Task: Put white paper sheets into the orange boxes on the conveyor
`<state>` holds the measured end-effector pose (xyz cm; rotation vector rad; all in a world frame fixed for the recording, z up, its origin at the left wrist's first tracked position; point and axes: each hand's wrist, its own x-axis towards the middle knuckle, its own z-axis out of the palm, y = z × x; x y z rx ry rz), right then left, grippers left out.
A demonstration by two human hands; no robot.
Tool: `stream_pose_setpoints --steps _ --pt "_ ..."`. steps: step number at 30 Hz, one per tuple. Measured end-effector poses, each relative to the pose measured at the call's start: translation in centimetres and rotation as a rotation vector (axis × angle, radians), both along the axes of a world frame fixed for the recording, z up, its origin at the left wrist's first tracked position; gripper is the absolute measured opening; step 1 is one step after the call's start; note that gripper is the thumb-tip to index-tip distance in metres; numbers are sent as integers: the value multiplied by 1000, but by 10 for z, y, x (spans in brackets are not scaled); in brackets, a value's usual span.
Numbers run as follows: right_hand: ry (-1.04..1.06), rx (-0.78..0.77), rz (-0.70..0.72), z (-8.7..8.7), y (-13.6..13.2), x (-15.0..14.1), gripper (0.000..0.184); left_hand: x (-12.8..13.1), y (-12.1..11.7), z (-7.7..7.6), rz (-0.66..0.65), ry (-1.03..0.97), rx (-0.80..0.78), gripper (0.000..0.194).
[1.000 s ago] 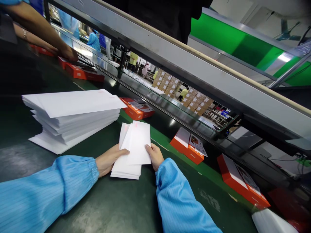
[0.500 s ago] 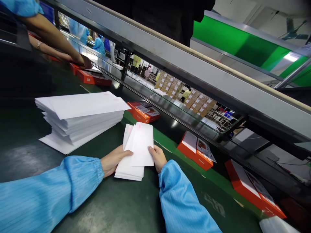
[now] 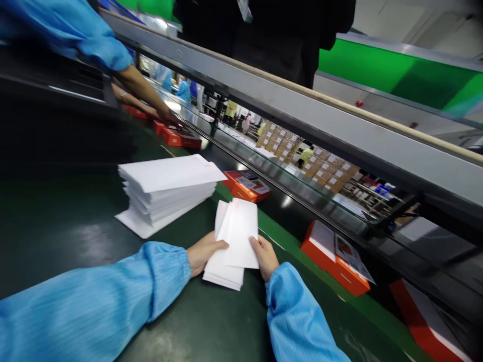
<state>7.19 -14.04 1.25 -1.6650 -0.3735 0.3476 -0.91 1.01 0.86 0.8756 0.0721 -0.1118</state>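
A small bundle of white paper slips (image 3: 241, 234) is held between my two hands over the dark green work surface (image 3: 211, 322). My left hand (image 3: 204, 253) grips the bundle at its left side, thumb on top and fingers hidden underneath. At the right edge, my right hand (image 3: 265, 257) pinches the front slip between thumb and fingers. The slips are slightly fanned, and faint pink marks show near their top ends. Left of the bundle stands a tall, uneven stack of larger-looking white paper pieces (image 3: 171, 176).
Orange boxes, including a near one (image 3: 335, 259) and a farther one (image 3: 247, 186), line the belt beyond my hands. A co-worker's arm (image 3: 145, 93) reaches over boxes at upper left. A grey metal rail (image 3: 283, 90) crosses above. Stacked cartons (image 3: 279, 141) stand behind.
The view has turned so that the stack, boxes and rail sit farther right. Both my hands keep hold of the slips, in nearly the same pose.
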Motion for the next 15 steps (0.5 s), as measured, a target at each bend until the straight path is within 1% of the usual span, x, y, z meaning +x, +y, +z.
stream_pose_setpoints --steps 3,4,5,6,9,11,15 --pt "19 -9 51 2 -2 -5 53 -3 -3 1 9 -36 -48 58" --pt "49 -30 65 1 -3 -6 53 -4 -4 2 21 -51 -57 56" --pt "68 -37 49 1 -4 -5 53 -4 -4 1 31 -67 -70 56" --pt "92 -41 70 -1 -5 -4 52 -4 -4 1 45 -83 -79 56" --pt "162 -28 136 -5 -10 4 46 -2 -4 -2 122 -86 -73 56" --pt "188 -23 165 -6 -13 8 45 -1 -4 -4 161 -74 -59 54" --pt "275 -14 140 0 -15 7 52 -1 -2 -5 215 -58 -48 56"
